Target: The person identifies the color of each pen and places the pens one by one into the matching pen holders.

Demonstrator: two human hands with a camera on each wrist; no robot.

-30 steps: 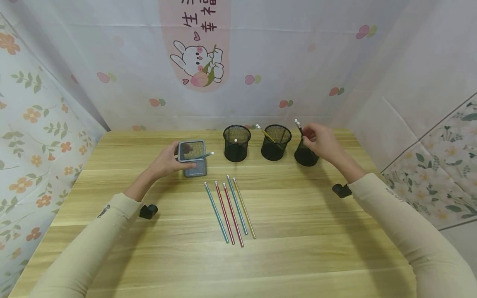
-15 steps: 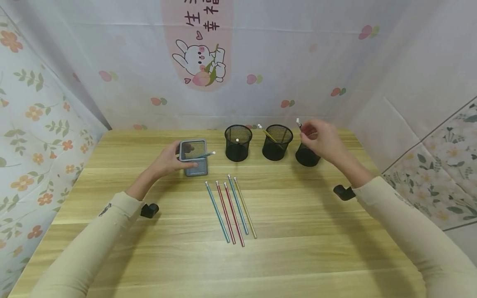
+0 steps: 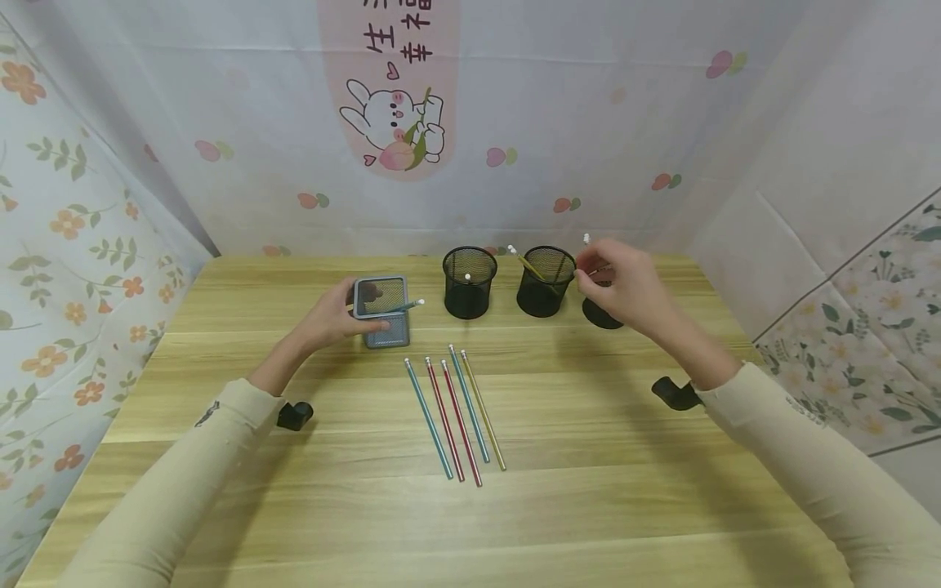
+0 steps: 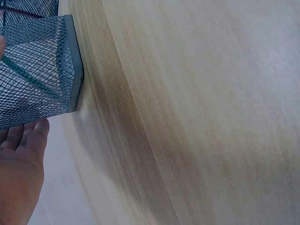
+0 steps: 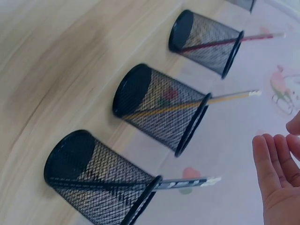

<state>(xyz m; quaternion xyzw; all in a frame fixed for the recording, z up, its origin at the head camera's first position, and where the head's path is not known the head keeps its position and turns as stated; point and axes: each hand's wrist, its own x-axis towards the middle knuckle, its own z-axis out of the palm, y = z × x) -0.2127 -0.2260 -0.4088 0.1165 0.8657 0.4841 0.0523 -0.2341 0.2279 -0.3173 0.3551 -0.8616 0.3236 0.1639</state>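
My left hand (image 3: pixel 331 317) grips a grey square mesh pencil holder (image 3: pixel 388 333), thumb across its front; a blue-green pencil (image 3: pixel 404 307) leans inside. At the right, my right hand (image 3: pixel 621 282) hovers above the rightmost round black mesh holder (image 3: pixel 603 315), partly covering it. In the right wrist view that hand's fingers are loosely bent and hold nothing. A black-and-white pencil (image 5: pixel 187 183) leans in this holder. The middle black holder (image 3: pixel 540 300) contains a yellow pencil (image 5: pixel 234 96). Inside the left black holder (image 3: pixel 466 304) is a red pencil (image 5: pixel 258 37).
Several pencils, including a blue pencil (image 3: pixel 429 418), a red pencil (image 3: pixel 461 425) and a gold pencil (image 3: pixel 483 412), lie side by side on the wooden table (image 3: pixel 588 506). A patterned curtain (image 3: pixel 559 122) hangs behind the table.
My right hand has let go of the black-and-white pencil and shifted slightly left, over the rightmost holder. The left hand and the grey holder stay in place.
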